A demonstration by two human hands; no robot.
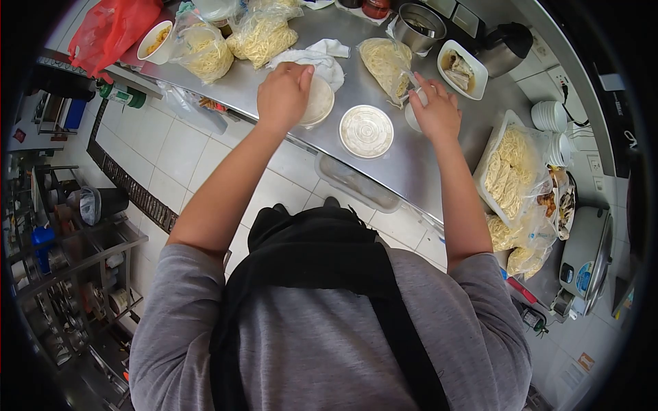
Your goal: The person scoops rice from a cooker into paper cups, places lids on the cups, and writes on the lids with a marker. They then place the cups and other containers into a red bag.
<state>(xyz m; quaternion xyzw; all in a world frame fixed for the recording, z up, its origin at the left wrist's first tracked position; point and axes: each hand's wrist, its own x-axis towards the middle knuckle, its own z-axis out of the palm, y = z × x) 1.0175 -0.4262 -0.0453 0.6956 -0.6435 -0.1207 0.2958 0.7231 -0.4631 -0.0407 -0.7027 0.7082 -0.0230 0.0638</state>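
My left hand (282, 97) curls over the left edge of a round pale container (319, 103), its thumb at the far rim. At the counter's front edge, between my hands, sits a second round container with a clear ridged lid (367, 131). My right hand (437, 109) has its fingers bent around a small white round container (415, 109), which is mostly hidden by the hand. Just beyond that hand lies a clear bag of noodles (385, 67). A crumpled white cloth (322, 60) lies behind my left hand.
Several noodle bags (264, 35) and a red plastic bag (113, 34) are at the left. A white dish with food (462, 68), a metal pot (419, 27) and a kettle (504, 49) stand at the back right. A noodle tray (507, 168) lies at right.
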